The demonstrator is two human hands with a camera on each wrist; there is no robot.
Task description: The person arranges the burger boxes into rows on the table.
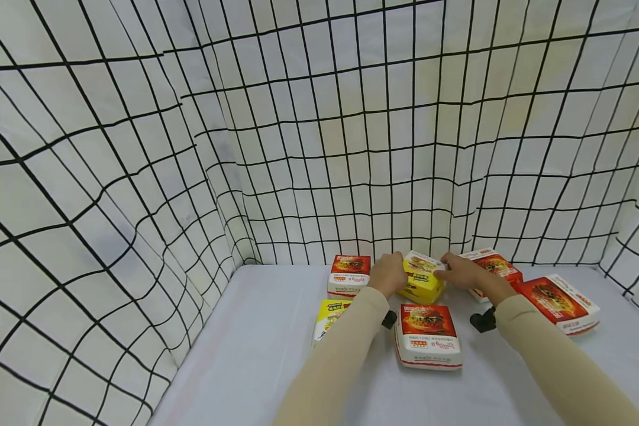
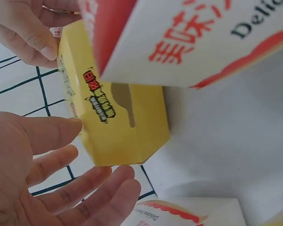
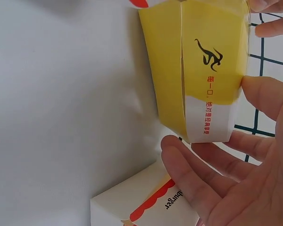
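Note:
A yellow burger box [image 1: 419, 288] with a burger picture on its lid sits tilted at the back of the table, between my two hands. My left hand [image 1: 389, 274] holds its left side. In the left wrist view, the thumb of the left hand [image 2: 47, 174] is at the box's upper edge and the other fingers spread along its end. From the opposite side my right hand [image 1: 465, 273] grips the box. The right wrist view shows that thumb on the edge of the yellow box [image 3: 207, 61], with the fingers curved about its white corner.
A red-and-white burger box [image 1: 428, 337] lies in front of the hands. Left are another red-and-white box [image 1: 350, 275] and a yellow-white box [image 1: 327, 313], partly behind my sleeve. Two red-topped boxes [image 1: 492, 266] [image 1: 556, 302] lie right. White grid-patterned cloth [image 1: 351, 148] walls the back.

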